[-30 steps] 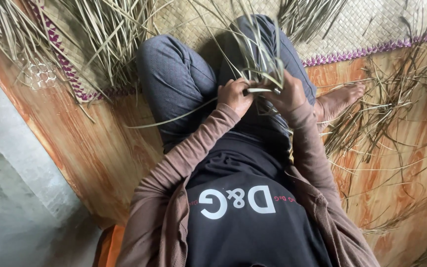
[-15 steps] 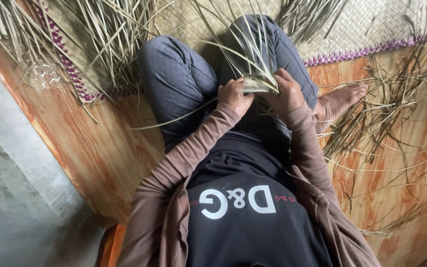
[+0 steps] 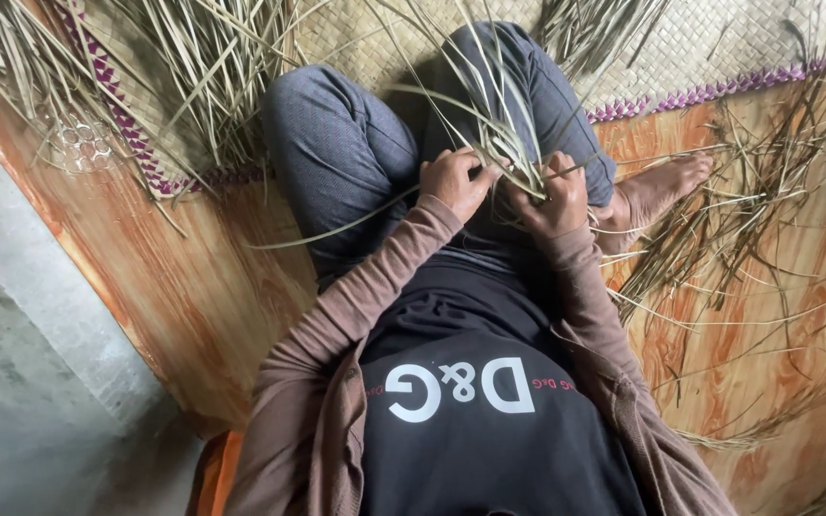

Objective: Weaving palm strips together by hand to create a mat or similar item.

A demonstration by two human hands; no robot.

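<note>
I sit cross-legged on a wood-patterned floor, looking down at my lap. My left hand (image 3: 455,180) and my right hand (image 3: 554,194) are close together over my knees. Both are closed on a bunch of long dry palm-leaf strips (image 3: 489,105) that fans up and away from them. One long strip (image 3: 336,229) trails from my left hand down across my left knee. My brown sleeves and grey trousers frame the hands.
A woven mat (image 3: 375,38) with a purple patterned edge (image 3: 709,94) lies ahead under my legs. Loose strips are heaped at the upper left (image 3: 174,86) and scattered at the right (image 3: 748,191). My bare foot (image 3: 666,186) rests at the right. A grey concrete step (image 3: 31,382) runs along the left.
The bunch of strips has been drawn up higher between my hands, which have shifted slightly together. The strips now stand more upright than a second ago.
</note>
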